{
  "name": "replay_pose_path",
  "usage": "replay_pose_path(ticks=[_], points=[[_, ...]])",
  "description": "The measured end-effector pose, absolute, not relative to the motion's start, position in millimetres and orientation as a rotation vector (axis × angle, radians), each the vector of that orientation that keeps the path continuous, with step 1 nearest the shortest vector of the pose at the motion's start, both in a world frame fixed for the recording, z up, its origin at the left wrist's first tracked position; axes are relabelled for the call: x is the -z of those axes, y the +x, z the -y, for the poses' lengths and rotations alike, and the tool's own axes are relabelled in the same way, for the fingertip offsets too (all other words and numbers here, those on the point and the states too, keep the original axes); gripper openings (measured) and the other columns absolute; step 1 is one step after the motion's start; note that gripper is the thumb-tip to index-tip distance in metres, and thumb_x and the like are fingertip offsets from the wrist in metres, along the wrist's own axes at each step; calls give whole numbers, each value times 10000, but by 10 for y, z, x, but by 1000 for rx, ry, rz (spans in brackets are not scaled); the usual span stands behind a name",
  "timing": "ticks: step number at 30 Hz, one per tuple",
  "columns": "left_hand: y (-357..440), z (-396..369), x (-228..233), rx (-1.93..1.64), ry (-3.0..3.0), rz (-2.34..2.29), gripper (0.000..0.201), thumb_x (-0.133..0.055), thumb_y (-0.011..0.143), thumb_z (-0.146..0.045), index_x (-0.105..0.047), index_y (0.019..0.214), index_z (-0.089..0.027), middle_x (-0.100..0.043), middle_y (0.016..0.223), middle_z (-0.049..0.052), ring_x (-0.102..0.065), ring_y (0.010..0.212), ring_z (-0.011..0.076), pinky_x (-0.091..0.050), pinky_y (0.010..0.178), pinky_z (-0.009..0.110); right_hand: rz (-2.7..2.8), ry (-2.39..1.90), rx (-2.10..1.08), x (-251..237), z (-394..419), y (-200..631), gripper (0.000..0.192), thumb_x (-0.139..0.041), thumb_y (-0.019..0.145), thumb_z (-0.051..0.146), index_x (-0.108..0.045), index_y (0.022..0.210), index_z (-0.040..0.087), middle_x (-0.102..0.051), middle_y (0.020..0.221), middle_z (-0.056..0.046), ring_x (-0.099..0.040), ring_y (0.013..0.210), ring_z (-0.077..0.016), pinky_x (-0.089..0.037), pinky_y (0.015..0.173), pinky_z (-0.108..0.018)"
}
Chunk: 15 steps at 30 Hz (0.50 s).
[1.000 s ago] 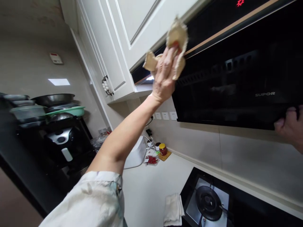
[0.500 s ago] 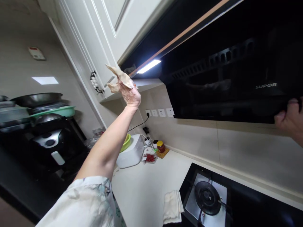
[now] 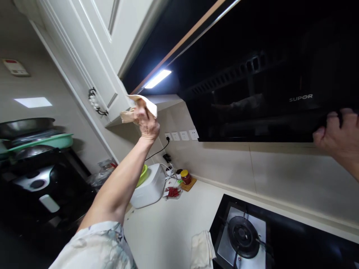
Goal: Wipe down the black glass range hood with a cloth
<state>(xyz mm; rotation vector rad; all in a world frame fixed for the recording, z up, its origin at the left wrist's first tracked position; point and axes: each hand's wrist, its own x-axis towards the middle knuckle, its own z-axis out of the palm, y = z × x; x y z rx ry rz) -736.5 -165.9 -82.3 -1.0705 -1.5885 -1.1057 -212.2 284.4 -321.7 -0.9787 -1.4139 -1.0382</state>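
Note:
My left hand [image 3: 148,125] is raised at the left end of the range hood and closed on a cream cloth [image 3: 147,104], which sticks out above the fingers. Hand and cloth are slightly blurred, near the lower corner of the white wall cabinet [image 3: 92,59]. At the right, my right hand [image 3: 340,130] rests with fingers apart against the lower front of the black range hood [image 3: 252,112]. A lit lamp strip [image 3: 157,79] shines just above the cloth.
Below are a gas stove [image 3: 243,237] and a folded cloth [image 3: 202,250] at its edge. Farther back stand a white box [image 3: 150,188], a yellow-lidded jar [image 3: 185,177] and a pack of red chillies [image 3: 172,192]. Pans [image 3: 26,127] are stacked on a black appliance at left.
My left hand and the cloth have come down from the cabinet edge, and the cloth has changed shape. The view has shifted slightly, showing more of my right hand, still at the hood.

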Motion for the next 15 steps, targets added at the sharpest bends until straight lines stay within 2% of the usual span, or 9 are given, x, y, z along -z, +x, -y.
replay_pose_path(ticks=[3, 5, 7, 10, 12, 15], points=[[-7342, 1493, 751, 1035, -1225, 1651, 682, -528, 1036, -546, -665, 1625, -233, -522, 1852, 30, -208, 1849, 330, 23, 1566, 545, 1420, -966, 1047, 3212, -2837, -2092, 728, -561, 830, 518, -747, 1378, 75, -680, 1442, -278, -491, 980, -294, -102, 813, -363], [-7352, 1331, 669, 1036, -1345, 1689, 660, -587, 987, -498, -693, 1588, -247, -501, 1867, -20, -134, 1865, 311, 59, 1560, 521, 1463, -987, 1007, 3208, -2838, -2066, 746, -575, 839, 514, -727, 1418, 69, -663, 1466, -297, -500, 993, -304, -122, 816, -360], [-7364, 1131, 598, 1053, -1441, 1714, 640, -620, 941, -425, -722, 1544, -235, -476, 1884, 20, -97, 1872, 304, 32, 1555, 511, 1491, -1025, 972, 3202, -2838, -2044, 773, -578, 847, 518, -707, 1460, 65, -645, 1487, -314, -519, 1014, -331, -169, 820, -361], [-7338, 777, 552, 1046, -1513, 1774, 576, -637, 925, -336, -754, 1478, -221, -489, 1867, 104, -136, 1866, 305, -53, 1550, 494, 1512, -1072, 966, 3185, -2817, -2030, 785, -552, 887, 544, -690, 1493, 65, -634, 1509, -317, -558, 1037, -374, -248, 813, -383], [-7278, 525, 551, 1033, -1459, 1809, 492, -634, 974, -306, -761, 1440, -212, -553, 1811, 127, -217, 1839, 324, -99, 1545, 519, 1530, -1104, 958, 3167, -2788, -2030, 775, -529, 920, 557, -689, 1498, 67, -635, 1519, -312, -584, 1035, -389, -286, 805, -400], [-7158, 188, 524, 1092, -1221, 1802, 334, -570, 1111, -303, -765, 1356, -187, -627, 1704, 163, -328, 1774, 377, -182, 1510, 642, 1532, -1140, 941, 3145, -2753, -2039, 789, -511, 936, 571, -686, 1510, 59, -637, 1520, -321, -607, 1027, -407, -332, 805, -427]])
